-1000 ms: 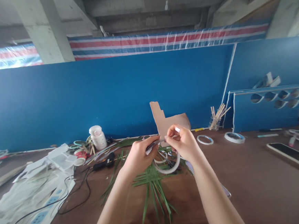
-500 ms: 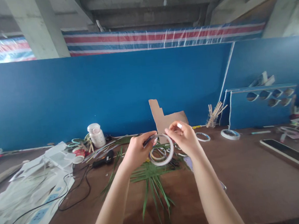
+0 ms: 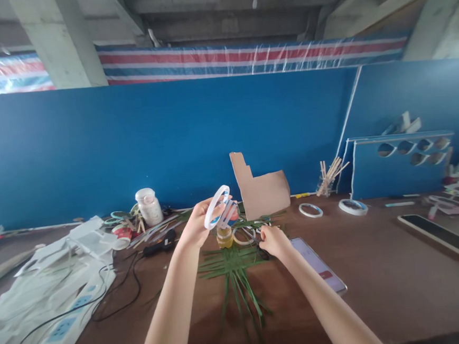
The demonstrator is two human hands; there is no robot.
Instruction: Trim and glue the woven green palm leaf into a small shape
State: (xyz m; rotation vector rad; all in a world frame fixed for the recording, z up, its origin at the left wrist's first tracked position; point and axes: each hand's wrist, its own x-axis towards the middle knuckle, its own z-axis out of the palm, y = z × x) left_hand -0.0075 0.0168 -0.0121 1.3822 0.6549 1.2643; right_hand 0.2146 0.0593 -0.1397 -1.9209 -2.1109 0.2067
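Note:
My left hand [image 3: 200,224] is raised over the table and grips a white tape ring [image 3: 217,206], tilted on edge. My right hand [image 3: 273,241] is lower, down at the table, its fingers closed around the black scissors [image 3: 260,245] that lie by the woven green leaf strips [image 3: 231,270]. A small yellow tape roll [image 3: 224,237] and a thin tape ring [image 3: 242,235] sit between my hands. A cut piece of brown cardboard [image 3: 259,188] leans against the blue wall just behind.
A phone [image 3: 319,265] lies right of my right hand, another dark device [image 3: 443,235] far right. Two tape rings [image 3: 310,209] lie near a jar of sticks [image 3: 327,177]. White papers, a power strip [image 3: 62,328], cables and a white jar [image 3: 149,206] crowd the left.
My left hand took the white tape ring and lifted it up. My right hand let go of the ring and dropped to the scissors on the table.

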